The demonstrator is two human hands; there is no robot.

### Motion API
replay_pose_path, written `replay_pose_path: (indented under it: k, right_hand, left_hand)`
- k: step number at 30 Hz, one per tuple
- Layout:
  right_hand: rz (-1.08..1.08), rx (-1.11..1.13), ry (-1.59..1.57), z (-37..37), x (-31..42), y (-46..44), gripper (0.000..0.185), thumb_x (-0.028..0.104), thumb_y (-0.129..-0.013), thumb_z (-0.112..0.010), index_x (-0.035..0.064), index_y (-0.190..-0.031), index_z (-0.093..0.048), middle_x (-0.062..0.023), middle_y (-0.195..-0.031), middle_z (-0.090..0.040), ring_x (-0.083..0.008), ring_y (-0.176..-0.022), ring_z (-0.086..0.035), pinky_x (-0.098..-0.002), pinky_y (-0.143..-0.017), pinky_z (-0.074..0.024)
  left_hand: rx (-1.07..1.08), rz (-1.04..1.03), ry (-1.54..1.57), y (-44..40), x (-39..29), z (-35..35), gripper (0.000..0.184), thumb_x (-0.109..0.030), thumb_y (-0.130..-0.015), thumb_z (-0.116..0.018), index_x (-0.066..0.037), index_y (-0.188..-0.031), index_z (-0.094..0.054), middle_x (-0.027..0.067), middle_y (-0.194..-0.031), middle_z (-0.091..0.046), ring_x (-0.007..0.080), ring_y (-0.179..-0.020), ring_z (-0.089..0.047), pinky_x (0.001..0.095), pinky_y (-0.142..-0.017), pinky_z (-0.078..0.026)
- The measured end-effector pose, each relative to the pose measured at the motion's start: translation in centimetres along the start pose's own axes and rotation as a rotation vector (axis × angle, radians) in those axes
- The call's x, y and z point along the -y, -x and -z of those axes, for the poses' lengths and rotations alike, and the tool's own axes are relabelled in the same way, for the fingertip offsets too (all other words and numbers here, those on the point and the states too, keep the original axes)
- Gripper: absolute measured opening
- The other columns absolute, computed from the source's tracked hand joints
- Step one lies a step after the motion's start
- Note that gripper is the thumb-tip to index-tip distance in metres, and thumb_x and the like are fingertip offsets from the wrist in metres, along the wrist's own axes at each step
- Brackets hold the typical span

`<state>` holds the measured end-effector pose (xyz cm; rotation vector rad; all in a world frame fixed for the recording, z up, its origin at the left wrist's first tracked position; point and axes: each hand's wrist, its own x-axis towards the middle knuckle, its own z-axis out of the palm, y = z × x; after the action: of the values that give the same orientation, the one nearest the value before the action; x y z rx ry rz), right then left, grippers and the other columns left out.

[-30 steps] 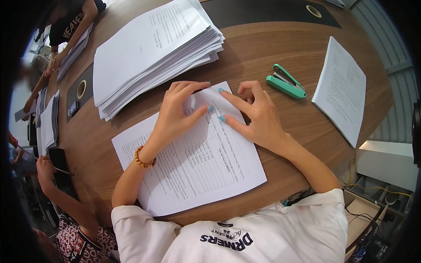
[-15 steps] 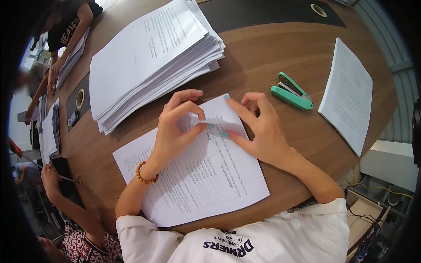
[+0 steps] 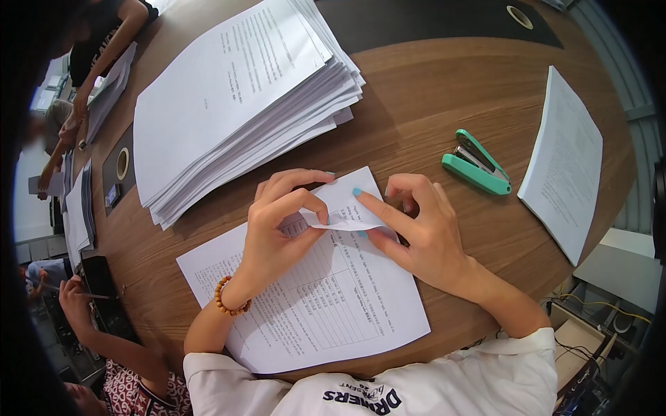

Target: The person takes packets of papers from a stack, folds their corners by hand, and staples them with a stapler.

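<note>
A printed sheet (image 3: 326, 305) with a table and text lies on the wooden table in front of me, its top edge region lifted and bent between my hands. My left hand (image 3: 281, 225), with a beaded bracelet at the wrist, pinches the raised fold between thumb and index finger. On the other side, my right hand (image 3: 427, 232) has its index fingertip on top of the paper near the far corner and its thumb at the fold. Whether more sheets lie beneath is hard to tell. A green stapler (image 3: 476, 163) rests beyond my right hand.
A tall stack of printed paper (image 3: 236, 97) stands beyond my left hand. A thinner stack (image 3: 565, 166) lies at the right table edge. At the far left, other people's arms (image 3: 76, 305) and more papers (image 3: 80, 208) are visible. A dark inlay (image 3: 444, 21) crosses the far side.
My left hand's index finger has curled in and pinched the paper, which has risen into a fold. The view has shifted, so the papers and stapler appear lower.
</note>
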<state>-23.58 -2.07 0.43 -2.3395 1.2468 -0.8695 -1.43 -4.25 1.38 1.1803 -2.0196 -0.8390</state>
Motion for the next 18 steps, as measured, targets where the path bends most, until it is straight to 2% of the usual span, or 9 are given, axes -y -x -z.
replay_pose_path:
  k: [6,8,18]
  right_hand:
    - [-0.080,0.007,-0.001,-0.08,0.10,-0.18,0.058,0.018,-0.068,-0.076,0.0047,-0.121,-0.057,-0.0090,-0.107,-0.047,-0.0210,-0.088,-0.050,-0.0334,-0.070,-0.0398]
    - [-0.038,0.015,0.107,-0.04,0.09,-0.15,0.063,0.020,-0.068,-0.076,0.0037,-0.125,-0.054,-0.0105,-0.109,-0.046,-0.0227,-0.092,-0.050,-0.0337,-0.071,-0.0402]
    - [0.003,0.017,0.066,-0.26,-0.07,-0.11,0.055,0.019,-0.070,-0.075,0.0057,-0.121,-0.058,-0.0092,-0.110,-0.045,-0.0232,-0.094,-0.049,-0.0351,-0.070,-0.0400]
  left_hand:
    - [0.003,-0.007,0.007,-0.06,-0.08,0.03,0.022,0.002,-0.059,-0.073,-0.010,-0.071,-0.059,0.0047,-0.113,-0.064,0.0219,-0.102,-0.055,0.0329,-0.086,-0.037]
    - [0.001,-0.006,0.006,-0.01,-0.08,0.04,0.022,0.002,-0.058,-0.073,-0.010,-0.071,-0.059,0.0046,-0.113,-0.064,0.0219,-0.102,-0.055,0.0329,-0.085,-0.037]
    - [0.001,0.032,0.031,0.18,0.20,-0.06,0.024,0.003,-0.057,-0.073,-0.010,-0.072,-0.060,0.0048,-0.114,-0.064,0.0214,-0.100,-0.055,0.0325,-0.085,-0.038]
